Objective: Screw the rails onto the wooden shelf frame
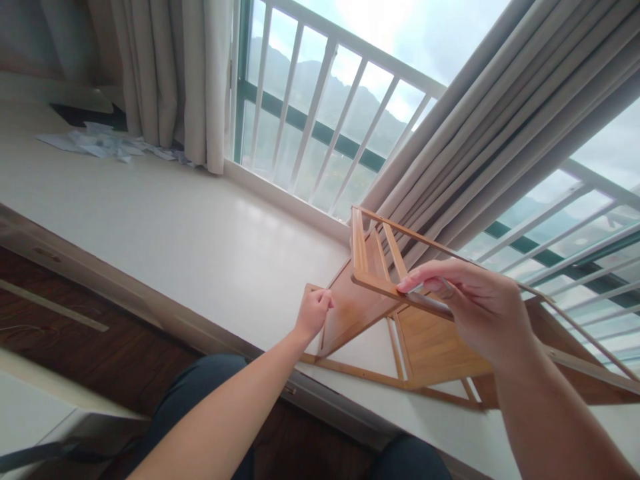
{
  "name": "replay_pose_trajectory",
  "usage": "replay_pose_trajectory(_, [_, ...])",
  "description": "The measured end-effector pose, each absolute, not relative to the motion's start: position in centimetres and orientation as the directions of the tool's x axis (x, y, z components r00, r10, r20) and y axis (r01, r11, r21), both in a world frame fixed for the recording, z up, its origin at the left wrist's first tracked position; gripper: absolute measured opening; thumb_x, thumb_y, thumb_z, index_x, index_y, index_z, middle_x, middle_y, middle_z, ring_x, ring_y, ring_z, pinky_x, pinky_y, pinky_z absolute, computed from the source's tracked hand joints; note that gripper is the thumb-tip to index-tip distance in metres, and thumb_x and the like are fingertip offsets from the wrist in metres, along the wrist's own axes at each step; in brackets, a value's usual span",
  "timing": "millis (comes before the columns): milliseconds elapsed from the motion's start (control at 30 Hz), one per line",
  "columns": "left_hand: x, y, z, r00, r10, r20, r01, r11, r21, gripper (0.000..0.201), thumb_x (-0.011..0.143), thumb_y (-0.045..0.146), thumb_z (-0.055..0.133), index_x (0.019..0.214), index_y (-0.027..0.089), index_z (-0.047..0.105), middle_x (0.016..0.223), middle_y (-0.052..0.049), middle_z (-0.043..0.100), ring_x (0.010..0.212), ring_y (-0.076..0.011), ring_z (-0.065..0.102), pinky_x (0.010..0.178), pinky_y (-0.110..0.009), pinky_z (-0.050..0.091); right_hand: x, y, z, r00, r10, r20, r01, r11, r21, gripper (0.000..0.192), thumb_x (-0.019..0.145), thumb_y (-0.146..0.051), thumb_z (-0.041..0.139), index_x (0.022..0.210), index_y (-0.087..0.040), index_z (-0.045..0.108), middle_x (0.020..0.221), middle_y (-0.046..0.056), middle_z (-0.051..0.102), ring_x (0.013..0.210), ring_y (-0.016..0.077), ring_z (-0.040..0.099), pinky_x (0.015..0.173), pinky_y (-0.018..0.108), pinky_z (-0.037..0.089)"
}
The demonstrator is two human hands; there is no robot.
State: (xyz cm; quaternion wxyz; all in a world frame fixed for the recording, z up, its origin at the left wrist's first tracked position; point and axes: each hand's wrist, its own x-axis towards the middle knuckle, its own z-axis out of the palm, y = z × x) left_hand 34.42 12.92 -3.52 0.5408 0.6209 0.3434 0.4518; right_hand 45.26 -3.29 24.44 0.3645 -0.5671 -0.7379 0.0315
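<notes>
A wooden shelf unit (445,337) lies on its side on the white ledge, with slatted rails and flat panels. My left hand (315,312) is closed round the edge of its frame at the near left end. Above the upper side rail, my right hand (475,300) is in a pinch, its index fingertip touching the wood. A thin greyish sliver shows between its finger and thumb; I cannot tell what it is. The far right part of the shelf is partly hidden behind my right forearm.
The white ledge (200,233) runs along windows with a white railing (345,93). Grey curtains (450,127) hang close behind the shelf. Crumpled paper or plastic scraps (103,141) lie at the far left. Below are a dark wooden floor (65,300) and a pale piece of furniture (40,407).
</notes>
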Motion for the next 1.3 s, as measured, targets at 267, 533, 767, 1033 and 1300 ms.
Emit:
replay_pose_trajectory(267, [34.3,12.9,-3.4,0.352,0.917,0.190,-0.063,-0.179,0.982,0.047,0.091,0.052,0.043,0.058,0.023,0.057,0.058,-0.001,0.059,0.061,-0.0170,0.057,0.065,-0.032,0.043,45.9,-3.8,24.0,-0.214,0.831,0.513,0.783,0.460,-0.419,0.033,0.106,-0.018,0.058,0.131,-0.032,0.073,0.107,0.001,0.082,0.099,0.0146,0.077,0.093,0.024,0.059])
replay_pose_trajectory(533, [34.3,12.8,-3.3,0.356,0.914,0.196,-0.063,-0.186,0.981,0.046,0.091,0.052,0.043,0.058,0.023,0.056,0.058,-0.001,0.059,0.061,-0.0174,0.058,0.066,-0.032,0.043,46.4,-4.8,24.4,-0.236,0.889,0.394,0.700,0.436,-0.565,0.042,0.111,-0.035,0.046,0.149,-0.035,0.062,0.131,0.005,0.075,0.125,0.0225,0.070,0.108,0.034,0.056])
replay_pose_trajectory(767, [34.5,12.9,-3.8,0.363,0.910,0.201,-0.062,-0.192,0.979,0.046,0.092,0.051,0.043,0.059,0.022,0.057,0.060,-0.001,0.061,0.063,-0.0173,0.059,0.066,-0.032,0.044,46.3,-4.3,24.2,-0.237,0.859,0.453,0.719,0.469,-0.513,0.038,0.111,-0.031,0.047,0.142,-0.034,0.068,0.122,0.005,0.078,0.117,0.0205,0.072,0.103,0.033,0.057])
replay_pose_trajectory(1033, [34.5,13.0,-3.8,0.368,0.907,0.205,-0.054,-0.199,0.979,0.046,0.093,0.050,0.042,0.059,0.023,0.057,0.061,-0.001,0.062,0.064,-0.0170,0.059,0.067,-0.032,0.044,45.8,-3.8,24.5,-0.247,0.810,0.531,0.785,0.489,-0.381,0.026,0.107,-0.028,0.056,0.123,-0.026,0.076,0.110,0.007,0.079,0.103,0.0222,0.073,0.093,0.034,0.056])
replay_pose_trajectory(1300, [34.4,12.9,-3.6,0.365,0.909,0.201,-0.056,-0.194,0.979,0.046,0.093,0.051,0.042,0.060,0.023,0.058,0.061,0.000,0.062,0.063,-0.0169,0.060,0.067,-0.032,0.045,45.2,-4.0,24.9,-0.226,0.819,0.527,0.801,0.465,-0.378,0.026,0.106,-0.028,0.057,0.123,-0.026,0.077,0.110,0.008,0.079,0.103,0.0243,0.073,0.091,0.036,0.056])
